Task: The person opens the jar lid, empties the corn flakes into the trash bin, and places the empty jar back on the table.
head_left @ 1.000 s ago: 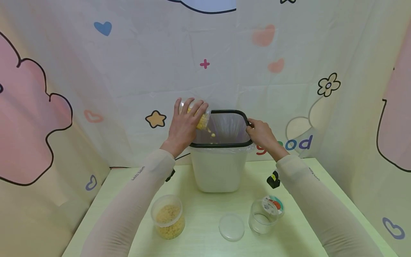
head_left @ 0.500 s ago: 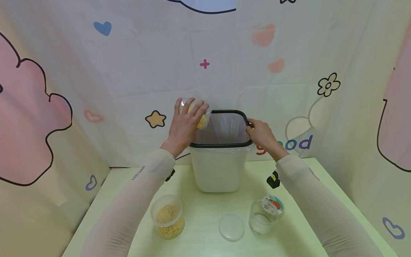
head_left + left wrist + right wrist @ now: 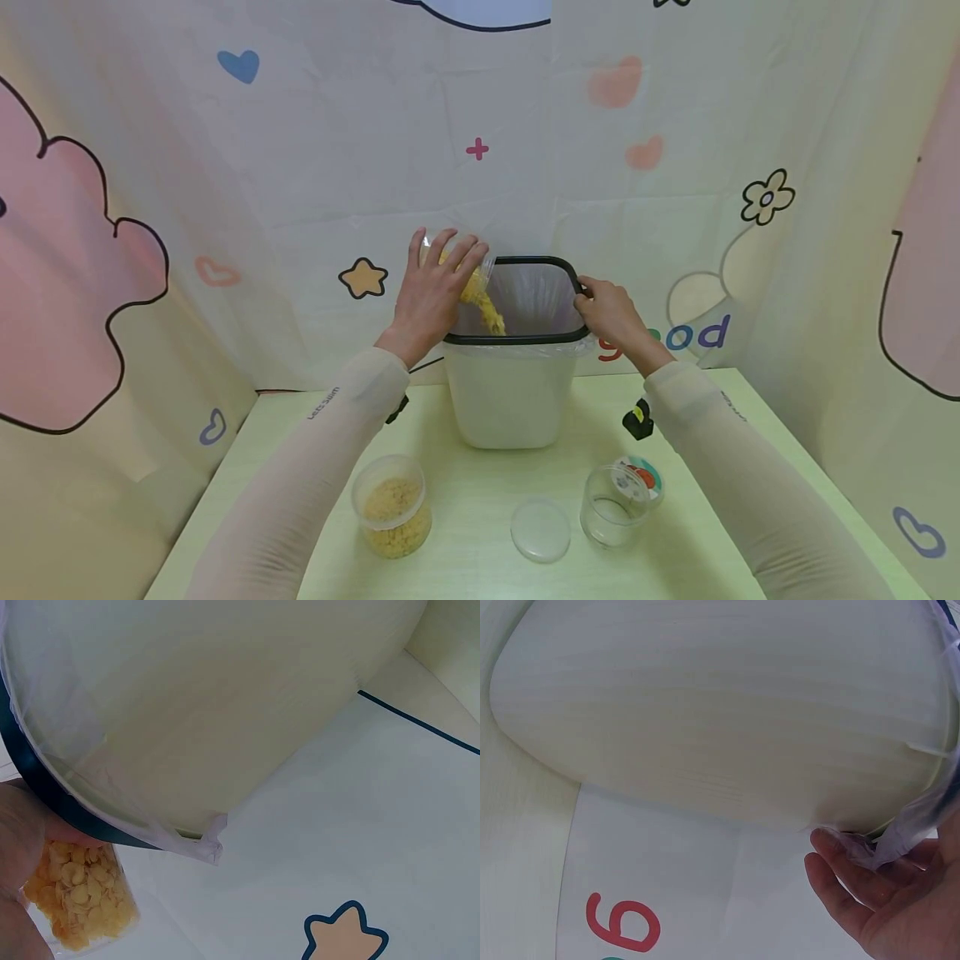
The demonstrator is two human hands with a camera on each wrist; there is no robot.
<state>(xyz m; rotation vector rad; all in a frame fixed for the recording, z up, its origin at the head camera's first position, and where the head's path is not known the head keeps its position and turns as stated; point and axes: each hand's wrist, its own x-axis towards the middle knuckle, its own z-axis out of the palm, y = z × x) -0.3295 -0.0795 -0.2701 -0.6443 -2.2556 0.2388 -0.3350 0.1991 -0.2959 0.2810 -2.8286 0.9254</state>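
My left hand (image 3: 429, 302) grips a clear plastic jar (image 3: 487, 271), tipped mouth-down toward the right over the bin's left side. Out of the jar a stream of yellow flakes (image 3: 491, 315) drops into the white trash bin (image 3: 512, 396). In the left wrist view more flakes (image 3: 84, 892) show through the jar's wall, behind the bin's edge. The bin has a black rim (image 3: 517, 340) and a clear liner bag (image 3: 536, 296) folded over it. My right hand (image 3: 609, 312) holds the rim's right side; its fingers touch the liner (image 3: 900, 844) in the right wrist view.
At the front left stands a clear tub (image 3: 386, 525) of yellowish crumbs. A translucent lid (image 3: 541, 532) lies front centre, beside a clear tub (image 3: 611, 533) with nothing seen inside. Behind that tub is a round printed lid (image 3: 651, 477). A patterned cloth backdrop (image 3: 315, 167) rises behind the table.
A few pieces fell from the jar a second ago, and none showed falling half a second ago. Now a thicker stream pours out. Both hands stay almost in place.
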